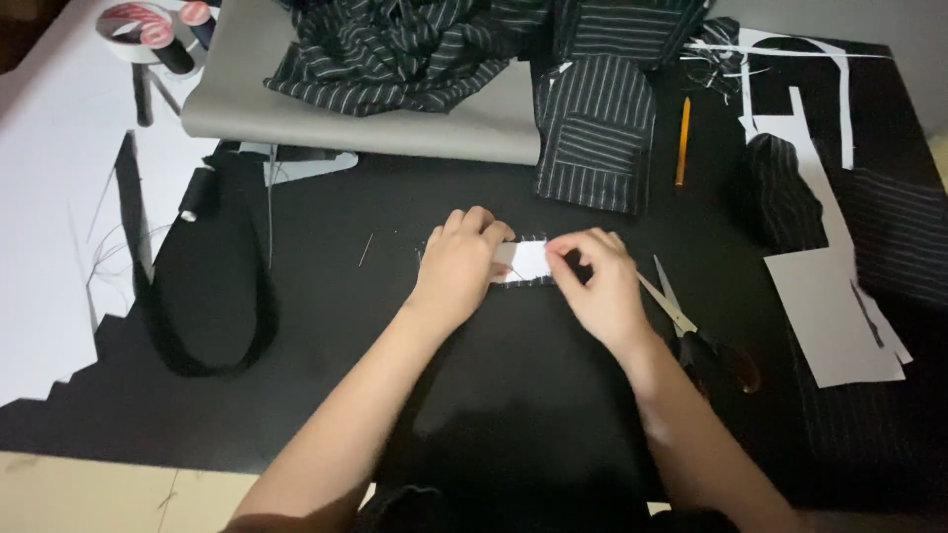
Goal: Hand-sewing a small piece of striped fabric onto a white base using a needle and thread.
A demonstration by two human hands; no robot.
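A small white rectangular piece [528,262] with a dark frayed fabric edge lies on the black table surface [326,326]. My left hand [459,265] presses down on its left end, fingers curled over it. My right hand [597,281] pinches its right end between thumb and forefinger. Part of the piece is hidden under both hands. Scissors [691,326] lie just right of my right hand.
Black pinstriped fabric [592,128] is heaped at the back on a grey sheet [346,123]. An orange pencil [682,140] and white paper pieces [834,316] lie at the right. A black strap [207,296], thread spools [173,44] and white paper [49,197] sit at the left.
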